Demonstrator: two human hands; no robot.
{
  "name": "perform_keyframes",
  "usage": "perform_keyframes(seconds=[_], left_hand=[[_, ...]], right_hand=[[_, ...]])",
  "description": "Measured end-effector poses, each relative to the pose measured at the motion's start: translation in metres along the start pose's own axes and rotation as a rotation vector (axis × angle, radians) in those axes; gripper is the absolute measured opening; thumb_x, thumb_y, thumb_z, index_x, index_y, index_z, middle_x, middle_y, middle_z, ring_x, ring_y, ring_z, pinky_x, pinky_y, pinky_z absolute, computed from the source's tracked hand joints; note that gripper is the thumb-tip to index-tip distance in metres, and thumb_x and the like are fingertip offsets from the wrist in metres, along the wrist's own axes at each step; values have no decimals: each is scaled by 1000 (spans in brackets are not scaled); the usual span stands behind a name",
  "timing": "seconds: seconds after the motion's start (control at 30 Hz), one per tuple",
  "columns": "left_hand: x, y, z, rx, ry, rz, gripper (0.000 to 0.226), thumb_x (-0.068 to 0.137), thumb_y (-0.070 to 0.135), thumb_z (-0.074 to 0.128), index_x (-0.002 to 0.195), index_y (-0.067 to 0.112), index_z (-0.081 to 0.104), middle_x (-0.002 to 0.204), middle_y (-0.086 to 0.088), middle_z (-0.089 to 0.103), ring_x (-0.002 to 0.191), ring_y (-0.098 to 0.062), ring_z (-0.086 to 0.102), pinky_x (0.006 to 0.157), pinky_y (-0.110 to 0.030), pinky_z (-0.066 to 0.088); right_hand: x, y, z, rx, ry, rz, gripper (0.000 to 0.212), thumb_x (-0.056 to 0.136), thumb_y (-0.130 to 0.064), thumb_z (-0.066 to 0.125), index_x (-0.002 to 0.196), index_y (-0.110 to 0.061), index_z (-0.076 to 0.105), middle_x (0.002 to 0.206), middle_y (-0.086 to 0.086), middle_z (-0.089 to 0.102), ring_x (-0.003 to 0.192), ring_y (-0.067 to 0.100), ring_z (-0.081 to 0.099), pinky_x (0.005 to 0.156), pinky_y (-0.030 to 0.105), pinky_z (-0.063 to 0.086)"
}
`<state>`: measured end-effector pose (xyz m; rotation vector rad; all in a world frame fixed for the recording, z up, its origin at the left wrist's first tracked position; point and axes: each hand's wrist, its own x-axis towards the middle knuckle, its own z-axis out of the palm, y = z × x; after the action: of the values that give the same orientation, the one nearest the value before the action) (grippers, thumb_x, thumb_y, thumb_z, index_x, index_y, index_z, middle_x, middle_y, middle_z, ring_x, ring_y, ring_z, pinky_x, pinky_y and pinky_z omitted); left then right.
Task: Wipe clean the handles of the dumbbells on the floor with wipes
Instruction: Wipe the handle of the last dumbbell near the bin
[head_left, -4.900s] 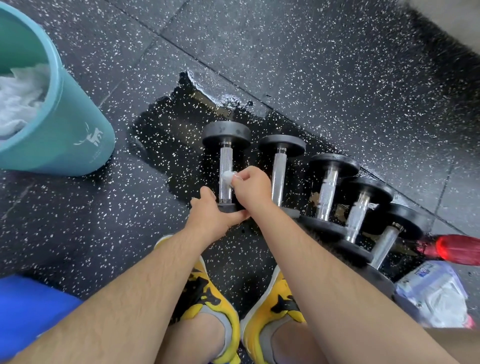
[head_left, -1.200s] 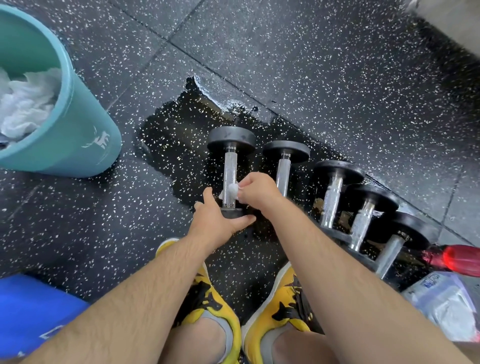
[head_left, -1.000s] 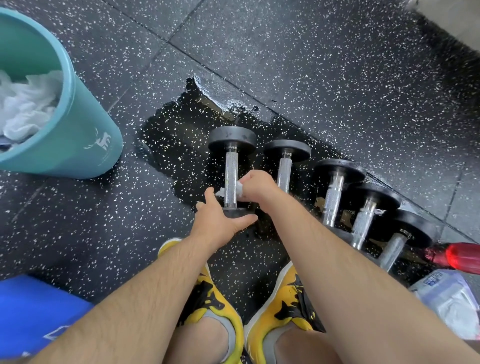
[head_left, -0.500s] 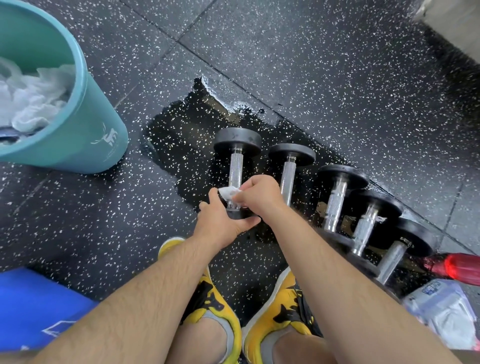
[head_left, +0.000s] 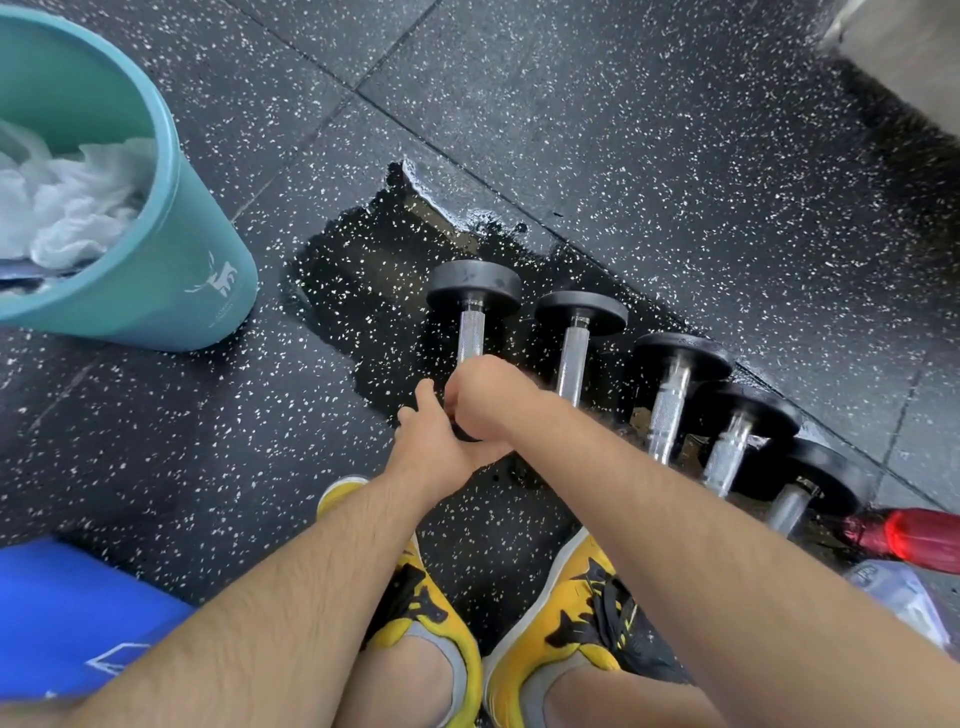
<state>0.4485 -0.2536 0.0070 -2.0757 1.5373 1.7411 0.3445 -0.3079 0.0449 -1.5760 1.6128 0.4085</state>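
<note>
Leftmost dumbbell (head_left: 471, 332) is laid on the floor (head_left: 675, 130) just past the yellow shoes (head_left: 415, 623); judged heavy, rigid, roll-prone, best steadied at a head. Its near head is cupped by the left hand (head_left: 434, 444); the handle's near end is wrapped by the right hand (head_left: 483, 395), wipe hidden. Crowded rightward by four more dumbbells (head_left: 670, 400); teal bin (head_left: 176, 260) far left.

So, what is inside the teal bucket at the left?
The teal bucket holds crumpled white wipes. They cover its bottom, so whatever lies beneath them cannot be seen.
</note>
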Motion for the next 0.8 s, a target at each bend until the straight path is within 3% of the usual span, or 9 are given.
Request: perform_keyframes(seconds=[0.1, 0.2, 0.37, 0.5, 0.6, 0.73, 0.8], left_hand=[[2, -1, 1, 2, -3, -11, 136, 60, 69, 87, 159, 29, 2, 151, -12, 28, 132, -31, 43, 105, -52, 46], [4, -2, 1, 9, 4, -25, 135, 59, 71, 86, 158, 30, 3, 151, -11, 29, 132, -31, 43, 103, -52, 48], [3, -2, 2, 14, 21, -15, 131, 62, 69, 87, 158, 29, 7, 149, -11, 31, 130, -29, 46, 99, -45, 48], [2, -2, 3, 9, 32, -4, 132, 61, 69, 87, 158, 27, 9, 146, -11, 34, 128, -28, 46, 100, -44, 49], [1, -1, 3, 10, 35, -10, 131, 58, 71, 87, 156, 28, 11, 144, -10, 35, 127, -28, 47, 100, -47, 50], [2, -1, 3, -3, 29, -11, 130, 57, 72, 87, 155, 30, 13, 140, -8, 36, 125, -26, 48, 100, -47, 51], [1, -2, 3, 3, 36, -4, 130, 57, 71, 87, 155, 29, 13, 139, -7, 37, 124, -26, 49, 100, -47, 51]], right_hand=[[-6, 13, -6, -61, -48, -19, 27, 96, -15, 54, 112, -21, 75, 110, -1, 70, 103, 20, 65, 88, 33, 54], [-7, 19, -7, 71, -41, 15, 18, 97, -16, 59, 104, -20, 75, 103, -2, 70, 99, 19, 66, 90, 35, 54], [-2, 23, -1, 159, 82, 106, 22, 91, -13, 61, 109, -1, 62, 95, 10, 66, 82, 24, 60, 67, 33, 48], [-5, 27, -2, 226, 82, 191, 27, 92, -3, 55, 117, 4, 61, 110, 19, 69, 99, 32, 66, 86, 42, 54], [-6, 29, 0, 271, 63, 242, 29, 95, -7, 53, 123, 1, 56, 106, 11, 64, 95, 26, 62, 90, 39, 52], [1, 27, 3, 380, 52, 283, 34, 94, 0, 46, 125, -1, 59, 88, 4, 54, 84, 21, 51, 75, 34, 47], [5, 23, 1, 413, 10, 295, 34, 91, 1, 45, 121, -3, 61, 90, 6, 55, 79, 21, 48, 71, 32, 41]])
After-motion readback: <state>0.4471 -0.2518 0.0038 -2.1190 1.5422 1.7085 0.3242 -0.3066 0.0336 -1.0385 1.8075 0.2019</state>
